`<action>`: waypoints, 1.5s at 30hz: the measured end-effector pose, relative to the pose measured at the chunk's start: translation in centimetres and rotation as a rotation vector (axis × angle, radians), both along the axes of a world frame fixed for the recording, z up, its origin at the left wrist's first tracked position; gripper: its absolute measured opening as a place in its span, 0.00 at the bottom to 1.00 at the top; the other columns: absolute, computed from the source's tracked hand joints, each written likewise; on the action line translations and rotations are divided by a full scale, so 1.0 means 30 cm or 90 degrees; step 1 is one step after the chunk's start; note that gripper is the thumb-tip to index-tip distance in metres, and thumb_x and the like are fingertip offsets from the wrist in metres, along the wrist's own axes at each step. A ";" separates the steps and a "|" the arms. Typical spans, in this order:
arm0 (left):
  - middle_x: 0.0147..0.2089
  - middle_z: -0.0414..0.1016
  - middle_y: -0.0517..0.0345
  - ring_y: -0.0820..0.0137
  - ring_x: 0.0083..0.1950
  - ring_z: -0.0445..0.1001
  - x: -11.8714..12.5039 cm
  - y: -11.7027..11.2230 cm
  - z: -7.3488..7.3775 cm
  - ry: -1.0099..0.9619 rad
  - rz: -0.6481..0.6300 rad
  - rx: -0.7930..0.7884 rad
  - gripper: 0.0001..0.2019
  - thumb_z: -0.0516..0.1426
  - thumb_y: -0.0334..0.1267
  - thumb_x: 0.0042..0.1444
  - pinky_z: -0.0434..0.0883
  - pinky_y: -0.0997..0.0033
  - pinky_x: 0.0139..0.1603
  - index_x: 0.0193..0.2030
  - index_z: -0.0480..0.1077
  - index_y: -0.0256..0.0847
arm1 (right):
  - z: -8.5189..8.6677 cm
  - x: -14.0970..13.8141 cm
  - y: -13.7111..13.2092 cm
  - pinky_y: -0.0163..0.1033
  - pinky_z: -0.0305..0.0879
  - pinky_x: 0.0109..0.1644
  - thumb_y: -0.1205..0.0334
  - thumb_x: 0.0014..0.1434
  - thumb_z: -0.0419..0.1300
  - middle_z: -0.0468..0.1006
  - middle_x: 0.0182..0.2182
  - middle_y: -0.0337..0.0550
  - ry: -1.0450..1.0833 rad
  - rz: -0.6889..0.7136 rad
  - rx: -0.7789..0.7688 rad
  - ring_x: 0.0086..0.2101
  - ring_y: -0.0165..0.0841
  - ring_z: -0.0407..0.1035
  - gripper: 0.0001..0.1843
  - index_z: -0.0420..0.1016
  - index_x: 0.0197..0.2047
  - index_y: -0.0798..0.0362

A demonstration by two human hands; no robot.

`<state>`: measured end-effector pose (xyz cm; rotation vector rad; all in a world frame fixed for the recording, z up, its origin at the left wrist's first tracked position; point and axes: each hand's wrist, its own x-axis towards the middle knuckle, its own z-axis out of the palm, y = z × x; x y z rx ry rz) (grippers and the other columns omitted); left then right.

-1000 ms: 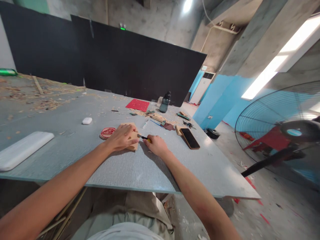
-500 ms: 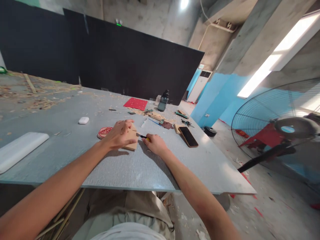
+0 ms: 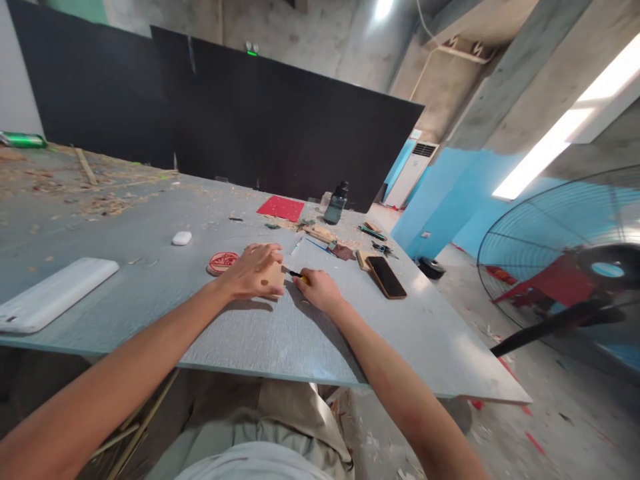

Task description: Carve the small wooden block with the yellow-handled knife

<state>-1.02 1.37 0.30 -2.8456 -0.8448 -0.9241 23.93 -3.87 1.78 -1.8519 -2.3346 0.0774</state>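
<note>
Near the front of the grey table, my left hand point(image 3: 253, 270) is closed around a small pale wooden block point(image 3: 277, 272), its fingers over the top and the thumb along the near side. From the right, my right hand point(image 3: 321, 291) grips a carving knife point(image 3: 296, 274) with a yellow and black handle. The knife's short blade points left and meets the block's right edge; whether it cuts in is too small to tell. Just left of my left hand lies a round wooden disc point(image 3: 223, 262) with a red design.
A phone point(image 3: 387, 277) lies to the right, with a dark bottle point(image 3: 336, 203) and red sheet point(image 3: 281, 208) farther back. A white earbud case point(image 3: 181, 238) and long white object point(image 3: 60, 293) lie left. Wood shavings point(image 3: 107, 200) litter the table. A large fan point(image 3: 575, 267) stands right.
The view has swung slightly left. The block appears turned a little, and my left fingers sit closer over it. My right hand still holds the knife at its edge.
</note>
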 end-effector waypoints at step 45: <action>0.69 0.66 0.42 0.50 0.70 0.66 0.002 0.004 0.002 -0.032 0.012 0.059 0.31 0.68 0.64 0.56 0.59 0.43 0.72 0.55 0.66 0.46 | -0.001 0.005 0.001 0.39 0.59 0.39 0.44 0.77 0.49 0.86 0.43 0.51 0.019 -0.002 -0.008 0.41 0.40 0.79 0.25 0.82 0.50 0.51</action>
